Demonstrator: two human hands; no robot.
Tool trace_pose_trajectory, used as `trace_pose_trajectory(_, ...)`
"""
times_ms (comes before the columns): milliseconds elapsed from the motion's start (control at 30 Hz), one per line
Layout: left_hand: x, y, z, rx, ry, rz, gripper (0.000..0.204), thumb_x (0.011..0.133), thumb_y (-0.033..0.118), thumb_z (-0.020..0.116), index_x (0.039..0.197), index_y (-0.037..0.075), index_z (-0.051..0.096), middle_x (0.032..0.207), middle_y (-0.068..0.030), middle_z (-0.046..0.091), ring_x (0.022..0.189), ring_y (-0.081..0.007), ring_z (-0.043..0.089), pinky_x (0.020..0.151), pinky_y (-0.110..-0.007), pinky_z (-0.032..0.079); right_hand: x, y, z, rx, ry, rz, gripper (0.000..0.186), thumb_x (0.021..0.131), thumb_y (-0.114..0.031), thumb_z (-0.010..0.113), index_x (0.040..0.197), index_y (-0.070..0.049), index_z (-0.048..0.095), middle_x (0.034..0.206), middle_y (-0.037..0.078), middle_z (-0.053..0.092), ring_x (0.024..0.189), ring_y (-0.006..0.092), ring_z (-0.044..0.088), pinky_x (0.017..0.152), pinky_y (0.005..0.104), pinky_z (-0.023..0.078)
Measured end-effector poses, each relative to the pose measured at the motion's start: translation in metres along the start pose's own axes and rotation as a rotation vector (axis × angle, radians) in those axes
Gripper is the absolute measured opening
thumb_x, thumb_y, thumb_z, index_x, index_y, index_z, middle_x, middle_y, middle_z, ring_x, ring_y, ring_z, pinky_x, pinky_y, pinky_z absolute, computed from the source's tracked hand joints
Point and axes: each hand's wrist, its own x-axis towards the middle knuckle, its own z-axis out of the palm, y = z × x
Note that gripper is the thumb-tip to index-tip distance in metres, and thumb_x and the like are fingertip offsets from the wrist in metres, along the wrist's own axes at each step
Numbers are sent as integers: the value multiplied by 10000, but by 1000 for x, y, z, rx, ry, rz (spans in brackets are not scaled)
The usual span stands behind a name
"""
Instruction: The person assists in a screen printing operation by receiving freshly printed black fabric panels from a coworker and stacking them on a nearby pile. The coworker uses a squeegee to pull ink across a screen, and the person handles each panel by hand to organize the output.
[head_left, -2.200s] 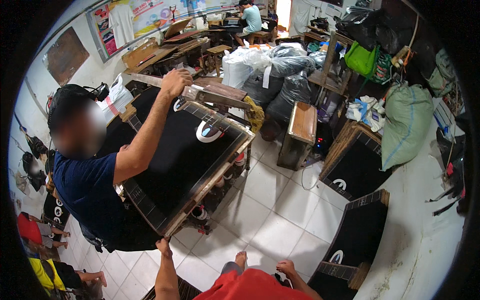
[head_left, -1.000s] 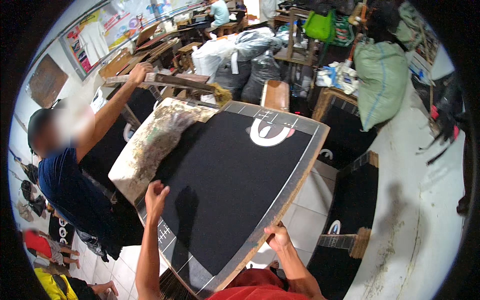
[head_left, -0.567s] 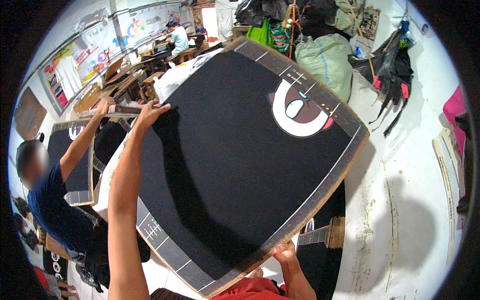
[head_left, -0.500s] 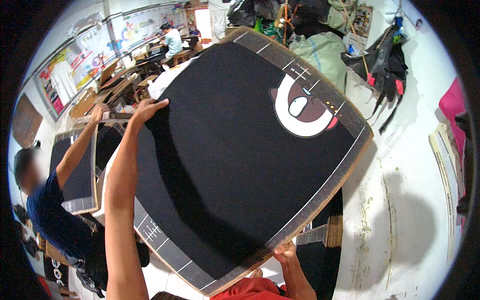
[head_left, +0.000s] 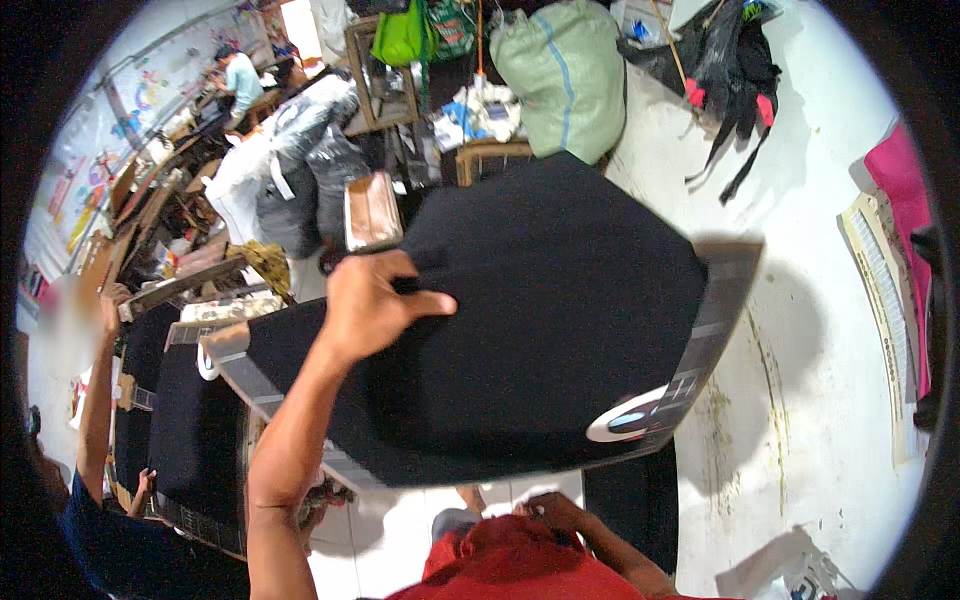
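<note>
A piece of black cloth (head_left: 540, 290) with a round cartoon print (head_left: 632, 415) lies over a board whose grey, line-marked edge (head_left: 722, 295) shows on the right. My left hand (head_left: 375, 305) is closed on the cloth near its upper left, and folds gather around the fingers. Toward the far side the cloth reaches up with no board rim showing there. My right hand (head_left: 552, 510) is low, in front of my red shirt, close below the board's near edge. Its fingers are dim and blurred, so their hold is unclear.
At the left, another person's arm (head_left: 95, 390) reaches to a wooden frame beside more black cloth-covered boards (head_left: 200, 430). Behind stand plastic-wrapped bundles (head_left: 285, 190), a brown-topped block (head_left: 372, 212) and a pale green sack (head_left: 565, 80). A white wall (head_left: 830, 330) rises at the right.
The board has tipped flatter and lower, its print shifting down toward me. My left hand has moved right and inward, bunching the cloth. My right hand has drawn back from the board's near edge.
</note>
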Motion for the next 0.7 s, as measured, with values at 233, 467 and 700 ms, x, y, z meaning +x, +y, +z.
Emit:
trace_pose_trajectory(233, -24, 4, 125, -95, -248, 607, 317, 604, 337, 733, 612, 71, 561, 606, -69, 554, 604, -273, 572, 583, -380, 439, -18, -130, -152, -421, 1247, -178, 330, 702, -55, 651, 1017, -5, 567, 978, 162, 612, 979, 321, 577, 844, 441, 437)
trace_pose_trajectory(467, -12, -29, 190, -35, -461, 723, 244, 580, 237, 711, 679, 65, 568, 732, -71, 602, 719, -235, 588, 697, -362, 424, 76, -68, -185, -256, 542, 100, 238, 709, -149, 634, 866, 19, 572, 739, 223, 600, 751, 391, 589, 697, 461, 460)
trace_pose_trajectory(700, -42, -127, 219, -161, -54, 107, 526, 653, 162, 728, 1117, 64, 499, 1088, -134, 539, 1054, -306, 483, 885, -410, 338, 131, 25, -170, -182, 666, 256, 246, 720, -183, 602, 859, 19, 575, 760, 256, 598, 767, 411, 583, 734, 469, 462)
